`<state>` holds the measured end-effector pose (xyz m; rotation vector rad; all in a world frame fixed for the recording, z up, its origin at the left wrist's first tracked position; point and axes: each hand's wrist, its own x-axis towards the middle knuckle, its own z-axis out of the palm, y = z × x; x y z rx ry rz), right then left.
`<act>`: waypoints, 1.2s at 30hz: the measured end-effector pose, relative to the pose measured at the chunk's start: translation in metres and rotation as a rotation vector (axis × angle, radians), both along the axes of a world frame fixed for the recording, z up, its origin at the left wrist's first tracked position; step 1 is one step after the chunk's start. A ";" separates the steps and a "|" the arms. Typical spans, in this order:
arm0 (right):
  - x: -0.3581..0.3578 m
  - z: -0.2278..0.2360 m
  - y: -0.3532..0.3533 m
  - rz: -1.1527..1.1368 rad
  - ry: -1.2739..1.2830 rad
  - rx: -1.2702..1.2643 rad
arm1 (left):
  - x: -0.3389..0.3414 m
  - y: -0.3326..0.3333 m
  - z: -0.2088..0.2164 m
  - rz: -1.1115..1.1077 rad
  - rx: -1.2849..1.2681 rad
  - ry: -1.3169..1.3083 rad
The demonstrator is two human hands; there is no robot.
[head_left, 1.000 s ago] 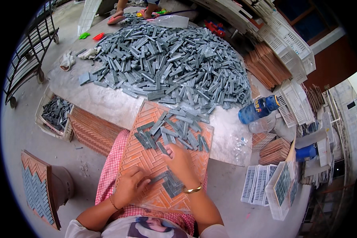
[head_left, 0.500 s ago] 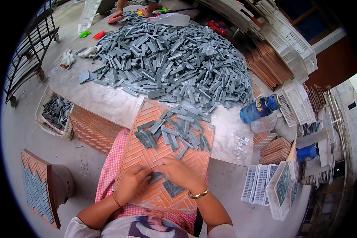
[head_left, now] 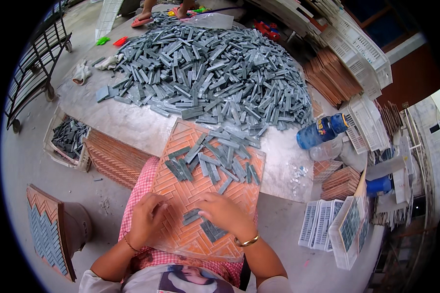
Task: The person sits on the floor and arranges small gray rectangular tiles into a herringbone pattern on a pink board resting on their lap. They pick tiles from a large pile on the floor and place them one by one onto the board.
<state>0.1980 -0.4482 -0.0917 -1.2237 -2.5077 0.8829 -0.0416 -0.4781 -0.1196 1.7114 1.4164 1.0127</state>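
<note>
An orange moulded tray (head_left: 173,188) with a herringbone pattern of slots lies across my lap. Several grey stone strips (head_left: 214,231) are set in its slots near the lower middle. My right hand (head_left: 222,211) bends over the tray, thumb and fingertips at the end of one grey stone strip (head_left: 191,214) beside the set ones; the palm hides part of the tray. Off the tray's left side, my left hand (head_left: 149,215) hovers with curled fingers, the thumb apart, and nothing visible in it. Loose strips (head_left: 225,156) lie piled on the tray's upper half.
A large heap of grey strips (head_left: 205,73) covers the low platform ahead. A blue bottle (head_left: 318,133) stands to its right. Stacked orange trays (head_left: 115,158) and a crate of strips (head_left: 58,146) are at left; a partly filled tray (head_left: 46,234) rests on a bucket. Another person's feet (head_left: 146,17) show at the back.
My left hand has drawn back to the left, away from the strips, uncovering the tray there. The right hand has shifted only slightly, staying by the same strip.
</note>
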 end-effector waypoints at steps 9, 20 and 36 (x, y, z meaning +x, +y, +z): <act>-0.016 0.002 0.000 -0.040 -0.106 0.075 | 0.011 -0.019 -0.002 -0.181 0.058 0.064; -0.031 -0.001 0.006 -0.197 0.112 -0.048 | 0.007 -0.010 0.006 -0.221 -0.176 0.039; -0.075 -0.024 -0.006 -0.171 -0.105 0.071 | -0.013 -0.036 -0.013 -0.188 0.229 0.198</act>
